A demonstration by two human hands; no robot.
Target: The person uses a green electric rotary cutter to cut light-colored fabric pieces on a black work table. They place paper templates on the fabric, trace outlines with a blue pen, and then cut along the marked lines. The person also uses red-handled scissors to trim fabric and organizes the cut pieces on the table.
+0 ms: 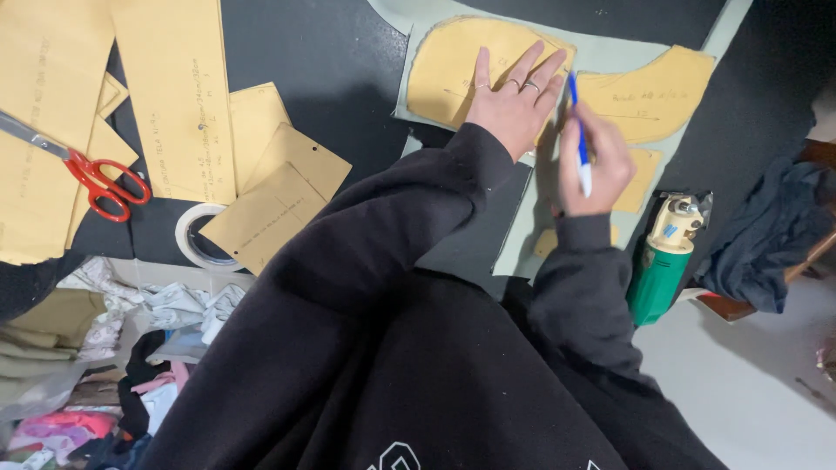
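L hand flat, fingers spread wide, palm down on a curved tan card pattern piece; rings visible on 2–3 fingers. Pattern piece lies under the palm, on pale grey-green fabric spread over a dark table. R hand just beside L hand, closed around a blue-and-white pen, held approx upright, tip at the pattern edge next to L fingertips. Second tan pattern piece just beyond R hand, same fabric; smaller tan bits partly hidden under R hand. Green-and-cream power tool near R wrist, at table edge. Well off to L of L hand: red-handled scissors, roll of white tape, several rectangular tan card pieces. Both sleeves black.
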